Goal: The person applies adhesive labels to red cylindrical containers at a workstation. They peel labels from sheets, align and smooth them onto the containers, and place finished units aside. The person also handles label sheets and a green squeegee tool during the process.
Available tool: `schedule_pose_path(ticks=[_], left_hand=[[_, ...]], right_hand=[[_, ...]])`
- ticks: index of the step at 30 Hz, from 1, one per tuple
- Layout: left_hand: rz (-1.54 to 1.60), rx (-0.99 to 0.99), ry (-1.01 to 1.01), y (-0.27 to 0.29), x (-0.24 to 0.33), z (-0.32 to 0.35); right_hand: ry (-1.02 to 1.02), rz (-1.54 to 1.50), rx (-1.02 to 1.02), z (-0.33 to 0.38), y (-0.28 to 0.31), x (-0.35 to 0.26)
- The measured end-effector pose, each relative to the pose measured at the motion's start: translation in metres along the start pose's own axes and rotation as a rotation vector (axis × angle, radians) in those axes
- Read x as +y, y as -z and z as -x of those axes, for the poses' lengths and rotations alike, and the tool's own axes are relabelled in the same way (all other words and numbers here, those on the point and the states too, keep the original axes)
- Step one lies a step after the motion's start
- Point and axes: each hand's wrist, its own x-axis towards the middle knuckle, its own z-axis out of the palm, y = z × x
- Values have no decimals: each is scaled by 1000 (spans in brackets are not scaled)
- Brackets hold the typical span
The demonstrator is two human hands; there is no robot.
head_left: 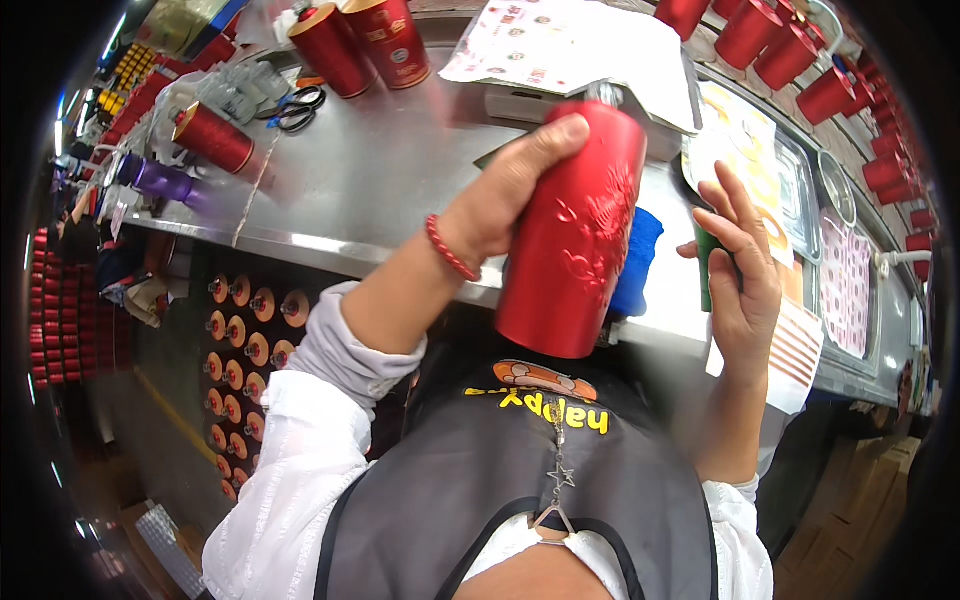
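Observation:
My left hand (pixel 510 190) is wrapped round a red bottle (pixel 575 235) with a raised flower-like pattern, held tilted over the front edge of the metal table. A clear stopper-like top (pixel 600 93) shows at its upper end. To the right, my right hand (pixel 742 265) is raised with its fingers apart and nothing visible in it. Behind its fingers a green thing (pixel 706 262) partly shows; its kind I cannot make out. A blue cloth (pixel 638 260) lies between the bottle and my right hand, partly hidden by the bottle.
Sheets of stickers (pixel 560 45) lie on a box across the metal table (pixel 350 190); more printed sheets (pixel 735 130) lie at right. Scissors (pixel 298 108), upright red bottles (pixel 390 40) and a red bottle lying down (pixel 213 138) are at left. Rows of bottles (pixel 235 370) stand below the table.

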Motion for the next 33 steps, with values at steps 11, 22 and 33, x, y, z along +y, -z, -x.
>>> schedule_pose_path(ticks=[11, 22, 33], left_hand=[[-58, 139, 96, 11, -23, -38], [-65, 165, 52, 17, -25, -58], [-470, 215, -240, 17, -35, -18]], right_hand=[[-126, 365, 66, -21, 52, 34], [68, 447, -100, -146, 46, 131], [124, 891, -305, -276, -7, 249]])
